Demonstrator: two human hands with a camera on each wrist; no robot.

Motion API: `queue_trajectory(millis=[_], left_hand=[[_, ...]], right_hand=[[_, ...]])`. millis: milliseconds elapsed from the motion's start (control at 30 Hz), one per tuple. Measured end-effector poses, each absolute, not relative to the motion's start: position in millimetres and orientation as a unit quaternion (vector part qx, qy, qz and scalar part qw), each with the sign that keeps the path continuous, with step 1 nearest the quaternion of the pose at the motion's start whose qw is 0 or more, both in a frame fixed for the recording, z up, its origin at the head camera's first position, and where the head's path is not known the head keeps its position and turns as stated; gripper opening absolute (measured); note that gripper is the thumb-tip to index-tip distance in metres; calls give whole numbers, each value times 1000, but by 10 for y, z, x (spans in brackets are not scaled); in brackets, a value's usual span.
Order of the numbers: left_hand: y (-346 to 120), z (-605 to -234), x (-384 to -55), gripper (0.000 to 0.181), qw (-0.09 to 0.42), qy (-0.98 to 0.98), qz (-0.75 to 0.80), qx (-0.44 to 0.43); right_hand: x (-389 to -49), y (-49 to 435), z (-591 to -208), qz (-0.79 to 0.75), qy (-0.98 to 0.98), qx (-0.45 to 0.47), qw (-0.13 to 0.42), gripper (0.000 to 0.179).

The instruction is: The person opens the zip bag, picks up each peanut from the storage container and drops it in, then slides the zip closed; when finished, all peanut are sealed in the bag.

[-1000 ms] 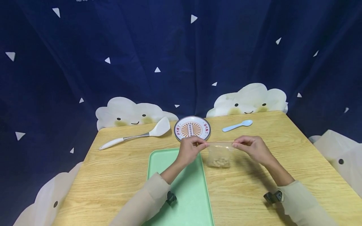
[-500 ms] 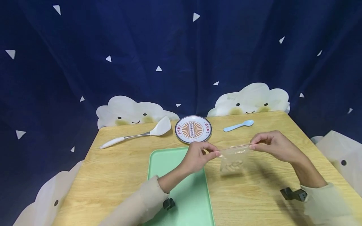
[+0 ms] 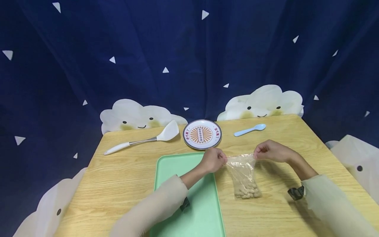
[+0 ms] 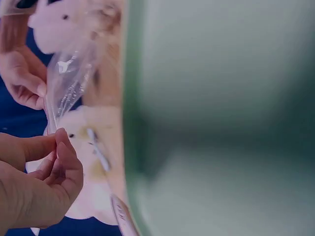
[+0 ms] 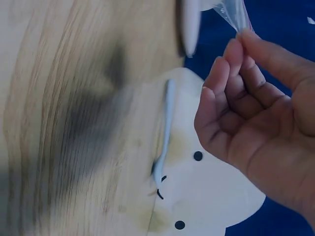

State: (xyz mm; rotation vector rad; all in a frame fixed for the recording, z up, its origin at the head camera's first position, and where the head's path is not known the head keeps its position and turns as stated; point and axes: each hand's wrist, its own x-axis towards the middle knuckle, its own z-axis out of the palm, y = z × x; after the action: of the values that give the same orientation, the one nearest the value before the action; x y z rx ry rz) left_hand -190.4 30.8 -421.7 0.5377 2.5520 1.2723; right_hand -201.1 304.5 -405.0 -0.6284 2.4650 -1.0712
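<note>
A clear plastic bag hangs by its top edge between both hands in the head view. Several pale lumpy pieces, shaped like peanuts, lie at its bottom. My left hand pinches the bag's left top corner between thumb and fingers. At the opposite corner, my right hand pinches the edge the same way. The left wrist view shows the left hand with thumb and fingertip together on the bag. Whether the bag's bottom touches the table cannot be told.
A green tray lies under my left forearm. Behind it stand a round printed plate and a white-headed spatula. A small light-blue spoon lies at the back right of the wooden table.
The bag and both hands have moved right overall; my right hand has lately come back a little left. The bag now hangs longer and lower toward me, its contents nearer the table's front.
</note>
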Motion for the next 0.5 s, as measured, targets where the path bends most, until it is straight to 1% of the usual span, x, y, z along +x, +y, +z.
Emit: queue_trajectory(millis=[233,300,400,500], left_hand=[[369,-4375,-2126,16,80,928,311,191],[388,-4403,-2175,18,78,939,280,186],[392,-4428,-2223,20,94,945,263,173],[348,-4396,-2257,20,105,945,262,164]], right_hand=[[-2230,2884,-4211,-304,910,-202,198,15],[-2266,2823,-4233,-277,921,-193,194,14],[-2308,2742,-4267,-238,936,-181,187,15],[-2314,2694,-4260,-223,941,-168,192,14]])
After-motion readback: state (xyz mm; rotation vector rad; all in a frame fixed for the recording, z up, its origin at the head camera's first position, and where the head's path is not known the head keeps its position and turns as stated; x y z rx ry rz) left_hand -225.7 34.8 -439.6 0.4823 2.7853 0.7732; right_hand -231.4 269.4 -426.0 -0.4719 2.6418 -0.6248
